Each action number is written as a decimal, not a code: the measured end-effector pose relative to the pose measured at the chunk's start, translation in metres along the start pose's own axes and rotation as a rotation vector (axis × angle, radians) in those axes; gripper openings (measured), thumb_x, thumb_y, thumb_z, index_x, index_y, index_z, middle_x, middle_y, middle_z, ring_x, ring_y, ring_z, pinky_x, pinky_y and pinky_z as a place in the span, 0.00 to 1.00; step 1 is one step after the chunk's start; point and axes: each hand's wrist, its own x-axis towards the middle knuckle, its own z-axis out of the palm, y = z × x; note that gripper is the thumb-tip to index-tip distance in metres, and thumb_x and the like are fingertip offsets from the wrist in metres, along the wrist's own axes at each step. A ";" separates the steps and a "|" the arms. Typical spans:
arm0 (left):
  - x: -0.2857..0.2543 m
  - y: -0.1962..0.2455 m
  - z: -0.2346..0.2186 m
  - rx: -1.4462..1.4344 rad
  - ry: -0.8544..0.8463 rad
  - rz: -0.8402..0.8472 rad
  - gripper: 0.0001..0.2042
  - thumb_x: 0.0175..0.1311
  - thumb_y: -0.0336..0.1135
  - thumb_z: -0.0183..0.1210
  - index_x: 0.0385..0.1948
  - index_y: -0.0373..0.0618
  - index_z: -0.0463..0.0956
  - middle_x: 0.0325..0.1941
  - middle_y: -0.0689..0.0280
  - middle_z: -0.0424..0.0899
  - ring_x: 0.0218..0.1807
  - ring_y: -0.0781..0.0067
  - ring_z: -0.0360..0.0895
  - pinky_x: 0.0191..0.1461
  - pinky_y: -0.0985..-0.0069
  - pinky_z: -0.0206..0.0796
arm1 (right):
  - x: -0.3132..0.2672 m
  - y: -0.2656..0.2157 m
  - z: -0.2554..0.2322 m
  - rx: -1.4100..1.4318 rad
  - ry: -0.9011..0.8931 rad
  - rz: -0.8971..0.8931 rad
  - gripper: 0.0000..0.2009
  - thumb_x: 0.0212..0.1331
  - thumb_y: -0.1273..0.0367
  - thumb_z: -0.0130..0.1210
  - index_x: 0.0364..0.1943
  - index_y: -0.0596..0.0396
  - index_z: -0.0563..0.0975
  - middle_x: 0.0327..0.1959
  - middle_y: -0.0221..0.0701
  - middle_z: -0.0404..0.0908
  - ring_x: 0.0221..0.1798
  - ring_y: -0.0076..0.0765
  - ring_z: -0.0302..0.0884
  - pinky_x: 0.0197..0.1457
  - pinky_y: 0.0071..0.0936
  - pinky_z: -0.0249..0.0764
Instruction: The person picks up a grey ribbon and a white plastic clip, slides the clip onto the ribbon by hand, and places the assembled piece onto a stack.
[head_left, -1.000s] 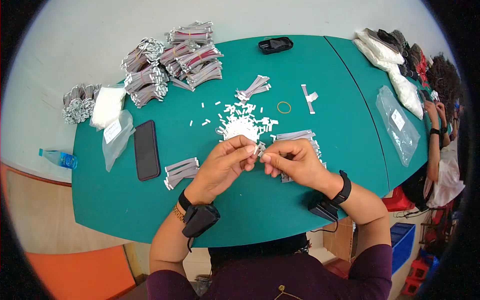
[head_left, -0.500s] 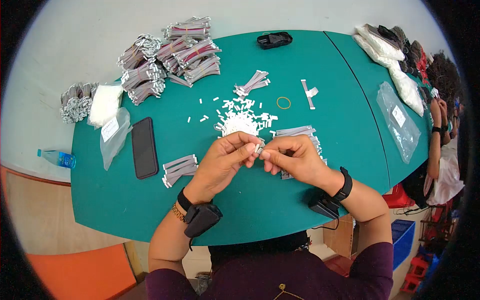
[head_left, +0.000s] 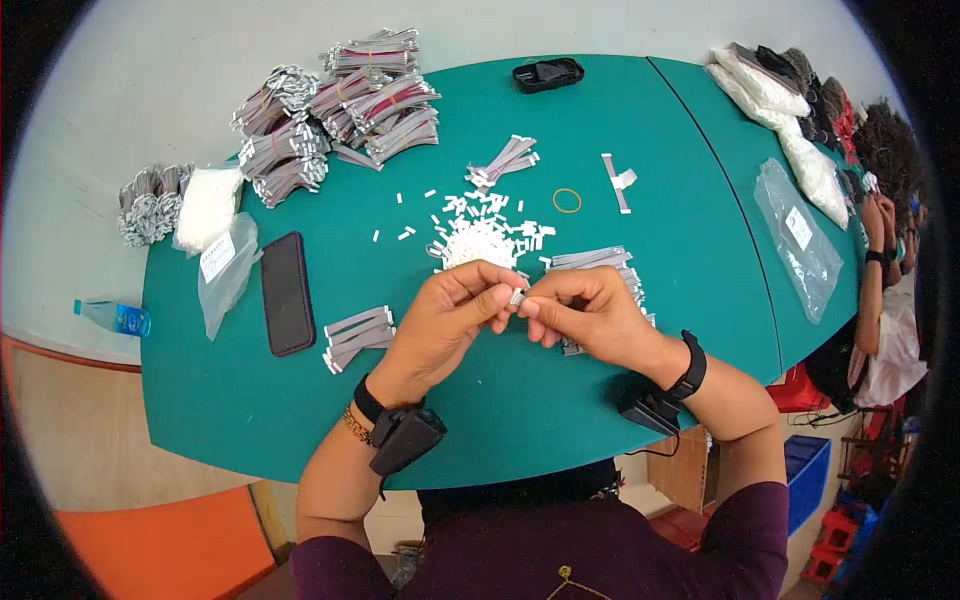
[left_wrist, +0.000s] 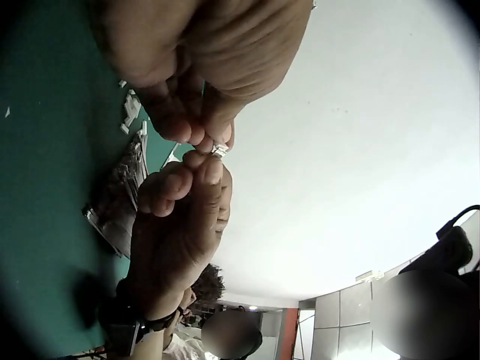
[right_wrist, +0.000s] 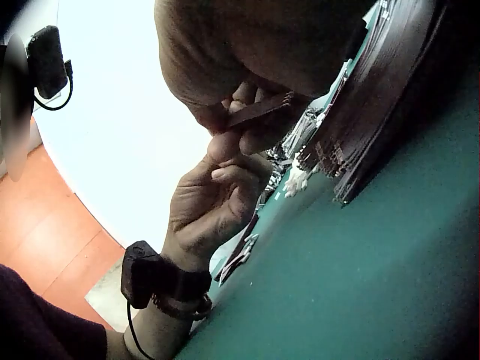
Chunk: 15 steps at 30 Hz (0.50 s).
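In the head view the left hand [head_left: 452, 318] and right hand [head_left: 598, 318] meet fingertip to fingertip. Between them is a small white connector end [head_left: 517, 297], pinched by both thumbs and fingers. The right wrist view shows a flat grey ribbon cable [right_wrist: 259, 110] running out of the right hand's fingers. A heap of small white pieces [head_left: 478, 246] lies just beyond the left fingertips. Grey cables [head_left: 590, 262] with white ends lie behind the right hand, partly hidden by it. More short cables [head_left: 358, 336] rest left of the left hand.
On the green table [head_left: 420, 440] are a phone [head_left: 288, 293], bundled cables [head_left: 290, 145], a plastic bag [head_left: 228, 275], a rubber band [head_left: 567, 201], a single cable [head_left: 617, 184] and a black case [head_left: 548, 75]. Another person's arm [head_left: 872, 290] is at the right edge.
The small connector between the fingertips has turned slightly and shows more of its face. Both hands stay together; the table scene has shifted slightly upward in the head view.
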 end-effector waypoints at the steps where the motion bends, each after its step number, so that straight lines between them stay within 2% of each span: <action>1: 0.000 0.000 0.000 0.002 0.000 0.001 0.08 0.63 0.30 0.55 0.39 0.38 0.75 0.35 0.66 0.80 0.32 0.82 0.69 0.37 0.85 0.62 | 0.000 0.000 0.000 0.002 0.000 -0.001 0.07 0.62 0.69 0.51 0.31 0.57 0.79 0.22 0.25 0.77 0.24 0.15 0.72 0.24 0.13 0.67; 15: 0.000 -0.001 0.001 0.005 0.001 0.014 0.08 0.63 0.30 0.54 0.39 0.37 0.76 0.35 0.66 0.79 0.32 0.83 0.68 0.37 0.85 0.62 | 0.000 -0.001 0.000 -0.018 0.015 -0.003 0.08 0.62 0.68 0.52 0.30 0.56 0.79 0.22 0.24 0.77 0.23 0.14 0.72 0.24 0.12 0.66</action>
